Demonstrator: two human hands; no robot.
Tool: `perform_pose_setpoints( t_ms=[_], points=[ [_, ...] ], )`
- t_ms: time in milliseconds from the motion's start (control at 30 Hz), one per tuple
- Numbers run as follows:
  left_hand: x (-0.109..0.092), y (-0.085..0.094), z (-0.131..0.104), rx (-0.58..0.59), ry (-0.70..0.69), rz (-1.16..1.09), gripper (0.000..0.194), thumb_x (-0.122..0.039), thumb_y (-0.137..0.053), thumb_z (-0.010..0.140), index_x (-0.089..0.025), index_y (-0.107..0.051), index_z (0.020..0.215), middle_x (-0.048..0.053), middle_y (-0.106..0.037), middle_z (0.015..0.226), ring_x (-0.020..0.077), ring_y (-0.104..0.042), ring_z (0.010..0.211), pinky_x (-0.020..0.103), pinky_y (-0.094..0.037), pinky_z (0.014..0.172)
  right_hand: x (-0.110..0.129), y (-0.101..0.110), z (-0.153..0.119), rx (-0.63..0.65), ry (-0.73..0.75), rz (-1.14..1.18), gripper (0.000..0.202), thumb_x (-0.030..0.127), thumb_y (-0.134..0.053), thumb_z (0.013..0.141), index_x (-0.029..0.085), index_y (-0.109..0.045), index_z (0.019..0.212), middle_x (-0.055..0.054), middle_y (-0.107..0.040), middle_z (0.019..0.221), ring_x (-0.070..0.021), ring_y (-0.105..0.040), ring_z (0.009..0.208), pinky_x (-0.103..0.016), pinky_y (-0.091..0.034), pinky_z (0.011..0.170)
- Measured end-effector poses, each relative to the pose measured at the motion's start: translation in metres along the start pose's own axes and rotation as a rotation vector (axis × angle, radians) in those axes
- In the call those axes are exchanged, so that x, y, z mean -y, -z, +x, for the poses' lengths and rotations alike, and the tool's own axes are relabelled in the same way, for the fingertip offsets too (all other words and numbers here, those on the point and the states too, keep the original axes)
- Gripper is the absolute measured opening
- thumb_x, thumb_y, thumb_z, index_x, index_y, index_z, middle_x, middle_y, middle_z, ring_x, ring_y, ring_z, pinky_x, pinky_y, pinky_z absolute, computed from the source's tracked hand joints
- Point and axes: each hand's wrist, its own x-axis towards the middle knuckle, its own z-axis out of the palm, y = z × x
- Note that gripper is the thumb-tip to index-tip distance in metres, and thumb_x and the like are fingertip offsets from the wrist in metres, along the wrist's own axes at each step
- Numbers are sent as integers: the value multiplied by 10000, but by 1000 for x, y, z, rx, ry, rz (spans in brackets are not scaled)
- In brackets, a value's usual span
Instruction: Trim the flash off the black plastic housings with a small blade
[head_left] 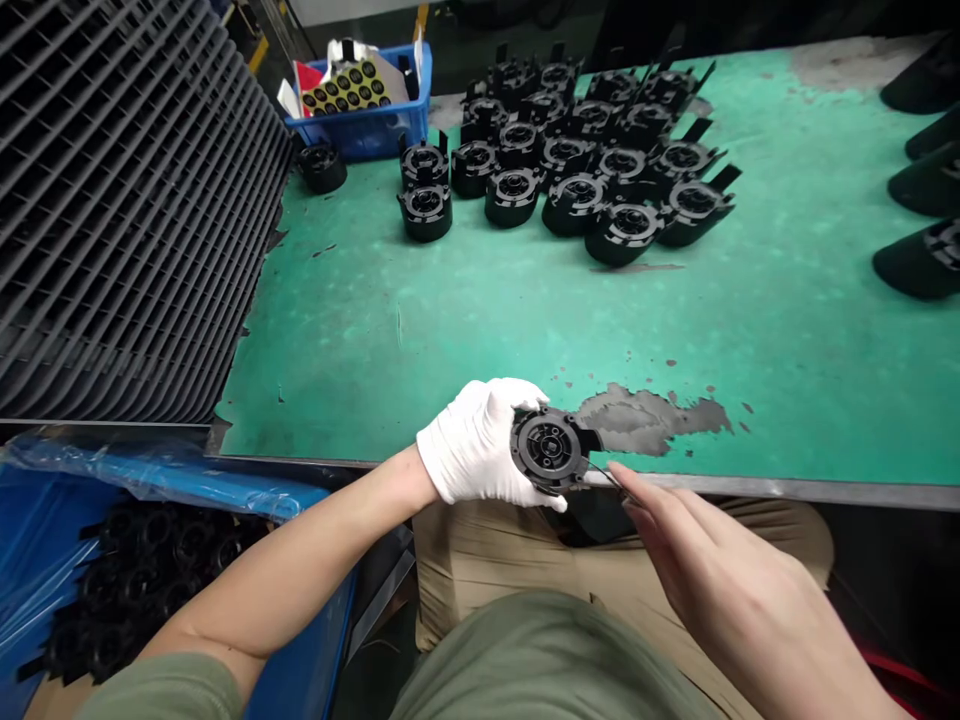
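My left hand (484, 445), in a white glove, is wrapped round a black round part (550, 450) at the table's front edge. The part's ringed face is turned up, and a short tab sticks out on its right. My bare right hand (675, 520) pinches a thin dark tool (606, 474), whose tip reaches the lower right rim of the part. What kind of tool it is cannot be made out.
Several black cylindrical parts (576, 195) stand at the back of the green table (360, 330). Behind them on the left is a blue bin (375, 130). Dark slatted racks (120, 200) rise at left. A lined blue crate (300, 500) holds more parts below. More cylinders (922, 262) stand far right.
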Motion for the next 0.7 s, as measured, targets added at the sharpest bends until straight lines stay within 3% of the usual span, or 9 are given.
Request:
perform_pose_setpoints(
  t_ms=[133, 200, 367, 600, 700],
  points=[
    [-6, 1, -1, 31, 42, 38, 1101, -1028, -919, 631, -197, -699, 1318, 195, -835, 1288, 420, -879, 1184, 578, -721, 1075, 1, 8, 13, -7, 17, -176, 468, 205, -618, 1197, 106, -618, 1654, -67, -741, 1056, -205, -729, 875, -333, -557, 729],
    [-10, 3, 0, 25, 32, 75, 1119, -1067, -869, 652, -194, -713, 1334, 198, -834, 1292, 427, -876, 1175, 583, -726, 1053, 4, 10, 22, -20, 49, -200, 442, 144, -576, 1185, 80, -630, 1620, -53, -687, 998, -197, -682, 830, -332, -533, 716],
    [-21, 9, 5, 99, -4, 172, 950, -965, -898, 741, -220, -770, 1316, 180, -841, 1285, 427, -861, 1187, 567, -721, 1035, 8, 10, 32, -43, 72, -191, 476, -9, -498, 1098, 64, -649, 1544, -53, -642, 990, -192, -646, 828, -335, -507, 726],
    [-30, 13, 8, 151, 31, 211, 879, -898, -926, 750, -210, -798, 1283, 181, -843, 1269, 419, -859, 1122, 571, -719, 1006, 9, 8, 27, 32, 25, -189, 458, 30, -551, 1091, 97, -650, 1533, -50, -619, 1003, -202, -625, 850, -357, -453, 675],
    [-34, 14, 10, 164, 74, 209, 799, -872, -945, 739, -221, -804, 1180, 174, -843, 1231, 411, -858, 1089, 571, -719, 998, 11, 5, 22, 28, -15, -174, 464, 49, -560, 1106, 121, -645, 1556, -43, -616, 1001, -197, -624, 852, -353, -418, 630]
  ],
)
